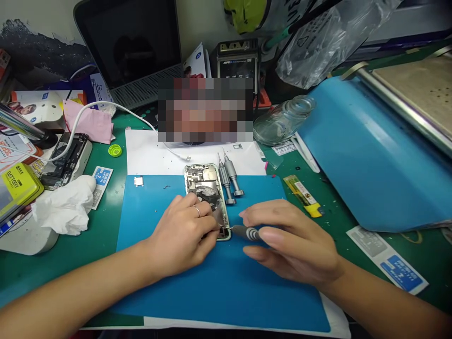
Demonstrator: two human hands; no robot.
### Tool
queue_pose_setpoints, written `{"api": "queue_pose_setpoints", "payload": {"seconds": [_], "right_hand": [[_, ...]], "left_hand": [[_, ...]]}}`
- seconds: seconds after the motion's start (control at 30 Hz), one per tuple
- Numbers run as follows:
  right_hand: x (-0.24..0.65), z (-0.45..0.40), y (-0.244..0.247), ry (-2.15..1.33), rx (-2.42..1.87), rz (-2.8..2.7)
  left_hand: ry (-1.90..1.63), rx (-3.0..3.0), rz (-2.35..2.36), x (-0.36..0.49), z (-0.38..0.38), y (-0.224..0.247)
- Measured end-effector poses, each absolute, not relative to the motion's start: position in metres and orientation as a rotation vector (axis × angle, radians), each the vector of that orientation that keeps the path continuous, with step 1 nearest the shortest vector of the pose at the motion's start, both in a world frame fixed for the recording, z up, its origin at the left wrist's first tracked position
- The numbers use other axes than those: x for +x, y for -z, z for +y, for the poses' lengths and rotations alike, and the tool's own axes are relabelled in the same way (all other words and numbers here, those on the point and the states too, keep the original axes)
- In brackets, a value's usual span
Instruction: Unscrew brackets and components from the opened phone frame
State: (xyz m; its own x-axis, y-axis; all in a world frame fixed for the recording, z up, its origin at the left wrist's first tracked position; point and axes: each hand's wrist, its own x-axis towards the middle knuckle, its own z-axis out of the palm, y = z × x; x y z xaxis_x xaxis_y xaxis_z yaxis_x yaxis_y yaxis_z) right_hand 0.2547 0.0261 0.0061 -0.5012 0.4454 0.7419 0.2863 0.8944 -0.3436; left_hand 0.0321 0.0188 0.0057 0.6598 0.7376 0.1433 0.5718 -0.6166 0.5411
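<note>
An opened phone (207,188) lies upright on the blue mat (226,292), its inner parts showing. My left hand (187,230), with a ring on one finger, rests over the phone's lower left side. Its fingers are bent together at the phone; what they hold, if anything, is hidden. My right hand (289,240) holds a grey screwdriver (243,231) between its fingers, the thin tip pointing left at the phone's lower right edge. Two more grey screwdrivers (229,174) lie beside the phone's upper right side.
White paper (151,153) lies behind the mat. A glass jar (282,120), a yellow-ended strip (303,195) and a blue sheet (374,155) are on the right. Crumpled tissue (65,205), another opened device (67,160) and a white cable (122,107) are on the left.
</note>
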Motion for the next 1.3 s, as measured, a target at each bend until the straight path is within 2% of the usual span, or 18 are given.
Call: {"api": "queue_pose_setpoints", "payload": {"seconds": [0.57,0.8,0.93,1.3], "right_hand": [[0.26,0.024,-0.007,-0.303,-0.535,-2.115],[0.255,0.025,-0.009,-0.203,-0.555,-2.147],[0.257,0.024,-0.006,-0.218,-0.669,-2.091],[0.257,0.023,0.0,-0.227,-0.641,-2.064]], "left_hand": [[-0.467,2.435,1.026,0.033,0.019,-0.006],[-0.482,2.446,1.011,0.034,0.02,-0.004],[-0.489,2.451,1.013,0.034,0.02,-0.005],[-0.521,2.445,1.001,0.034,0.019,-0.003]]}}
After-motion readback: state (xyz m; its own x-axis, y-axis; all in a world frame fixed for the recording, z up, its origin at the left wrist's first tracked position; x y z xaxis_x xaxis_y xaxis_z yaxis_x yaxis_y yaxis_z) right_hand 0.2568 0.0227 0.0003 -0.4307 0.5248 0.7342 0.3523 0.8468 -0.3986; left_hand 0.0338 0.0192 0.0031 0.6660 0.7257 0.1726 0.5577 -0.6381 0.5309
